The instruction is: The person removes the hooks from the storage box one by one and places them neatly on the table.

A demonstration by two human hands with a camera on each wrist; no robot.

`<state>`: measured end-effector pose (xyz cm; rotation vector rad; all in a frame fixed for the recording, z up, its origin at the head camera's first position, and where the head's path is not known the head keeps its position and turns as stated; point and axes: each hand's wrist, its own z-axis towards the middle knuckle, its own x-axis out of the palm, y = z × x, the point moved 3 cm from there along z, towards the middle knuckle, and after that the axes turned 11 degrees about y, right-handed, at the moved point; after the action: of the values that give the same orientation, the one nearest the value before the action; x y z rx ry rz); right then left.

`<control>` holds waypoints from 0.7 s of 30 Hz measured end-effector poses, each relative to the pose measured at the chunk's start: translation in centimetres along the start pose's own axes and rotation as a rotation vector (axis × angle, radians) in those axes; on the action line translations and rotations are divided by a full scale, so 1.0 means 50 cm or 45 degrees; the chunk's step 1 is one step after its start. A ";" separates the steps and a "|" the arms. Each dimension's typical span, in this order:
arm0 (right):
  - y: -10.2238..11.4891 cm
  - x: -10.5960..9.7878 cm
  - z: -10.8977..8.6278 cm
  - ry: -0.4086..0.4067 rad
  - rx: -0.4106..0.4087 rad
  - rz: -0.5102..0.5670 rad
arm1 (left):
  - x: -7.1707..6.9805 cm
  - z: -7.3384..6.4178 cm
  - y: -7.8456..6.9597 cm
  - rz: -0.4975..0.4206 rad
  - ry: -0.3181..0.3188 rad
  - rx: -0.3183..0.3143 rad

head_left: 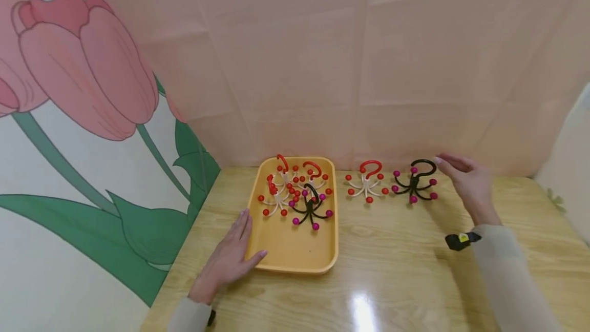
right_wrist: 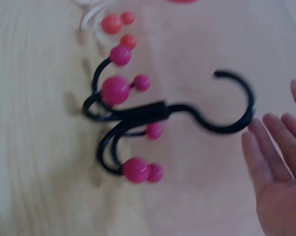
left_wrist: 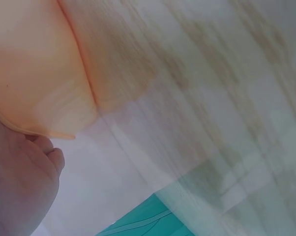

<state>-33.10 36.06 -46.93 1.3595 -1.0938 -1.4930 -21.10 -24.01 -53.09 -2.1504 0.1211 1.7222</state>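
Pink cloth hangs behind the table. A black hook with magenta balls stands upright between a white hook and the right hand, fingers straight; the left hand, fingers extended, touches a tray of more hooks.

Pink sheeting backs a wood-grain table — tulip mural at left.

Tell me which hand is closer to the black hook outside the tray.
Right. The right hand is beside the black hook; the left hand is farther away, at the left side of the tray.
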 end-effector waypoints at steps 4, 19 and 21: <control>0.040 0.017 -0.018 -0.063 -0.026 -0.018 | 0.000 -0.002 0.000 0.009 -0.010 0.001; 0.194 0.175 -0.088 -0.008 -0.372 -0.062 | 0.000 -0.004 0.003 0.019 -0.011 0.026; 0.205 0.199 -0.093 0.044 -0.382 -0.067 | -0.001 -0.004 0.003 0.022 -0.019 0.027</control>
<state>-29.07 23.30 -40.10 1.2062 -0.7801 -1.5931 -20.96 -24.25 -53.05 -2.1272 0.1532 1.7383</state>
